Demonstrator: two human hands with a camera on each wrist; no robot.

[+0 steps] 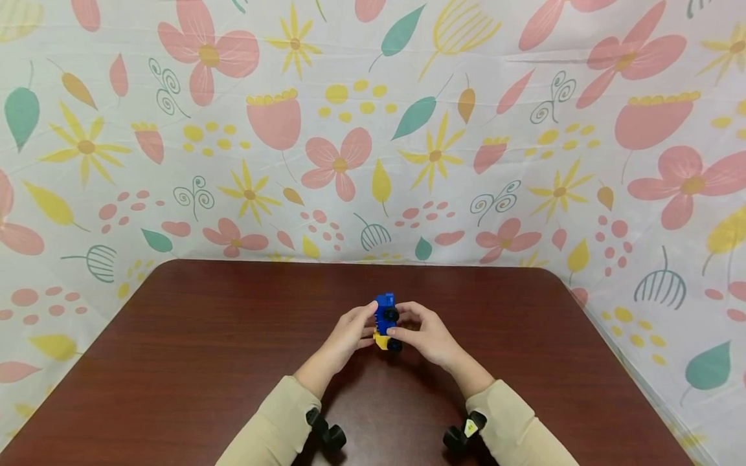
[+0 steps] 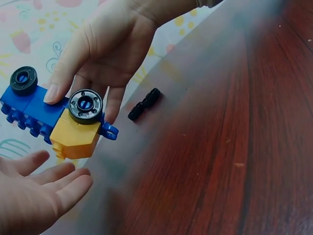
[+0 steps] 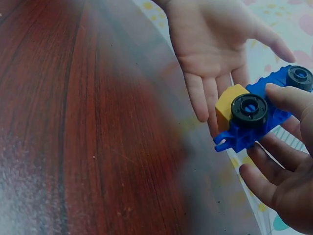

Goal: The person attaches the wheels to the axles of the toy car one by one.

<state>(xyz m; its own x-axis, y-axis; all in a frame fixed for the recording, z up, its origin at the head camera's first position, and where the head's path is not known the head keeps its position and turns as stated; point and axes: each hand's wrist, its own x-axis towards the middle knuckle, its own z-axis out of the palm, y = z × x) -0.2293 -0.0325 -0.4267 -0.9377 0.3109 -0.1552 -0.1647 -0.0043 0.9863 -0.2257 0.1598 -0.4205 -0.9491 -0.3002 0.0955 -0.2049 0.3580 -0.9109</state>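
Observation:
A small toy vehicle (image 1: 384,317) of blue and yellow building bricks is held up above the table. It has black wheels (image 2: 85,105) and a blue hook-like end piece (image 3: 224,142). My right hand (image 1: 428,333) grips it, the thumb (image 3: 288,98) on its blue side. Beside the studded face, my left hand (image 1: 350,333) has its fingers extended and loosely spread. In the right wrist view the left palm (image 3: 208,46) faces the toy; whether its fingertips touch the toy, I cannot tell.
A dark red-brown table (image 1: 233,310) lies beneath the hands, with a flower-patterned cloth (image 1: 373,129) behind it. Past the right fingers, a small black piece (image 2: 144,104) shows in the left wrist view. Black camera mounts (image 1: 326,432) sit at both sleeves.

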